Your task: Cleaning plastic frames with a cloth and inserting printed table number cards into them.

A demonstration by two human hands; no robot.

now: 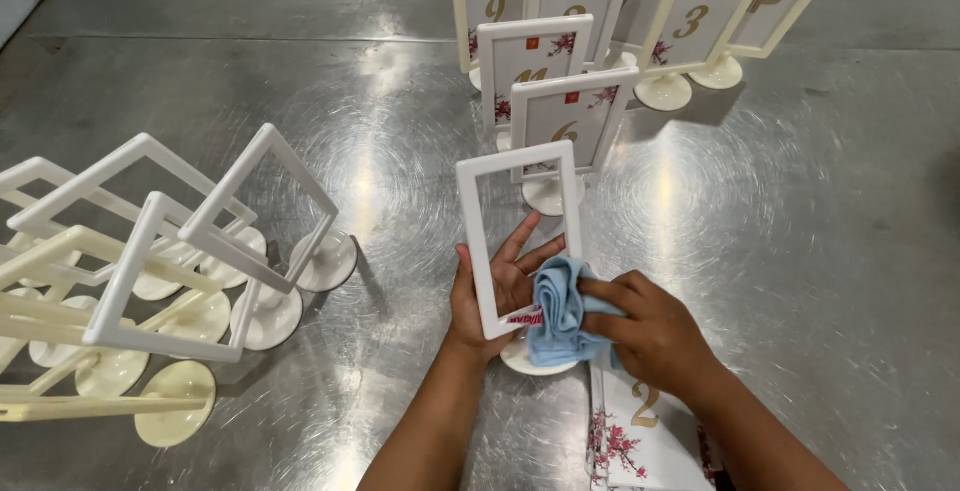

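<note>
A brushed metal surface [820, 251] carries everything. Along its left edge a cluster of empty white and cream frames [150, 271] on round feet is stood and leaned; toward the far edge, filled frames with blossom-printed cards [570, 61] are grouped upright. Near the middle of the near edge, an empty white frame [478, 241] is held upright on its round base, the left hand [490, 296] wrapped around its lower left rail from behind. It is judged light, rigid, smooth plastic, best gripped by the side rail or stem. A soft blue cloth [555, 316] is pinched in the right hand [650, 336], its grip closed on the folds, above loose cards [640, 431].
</note>
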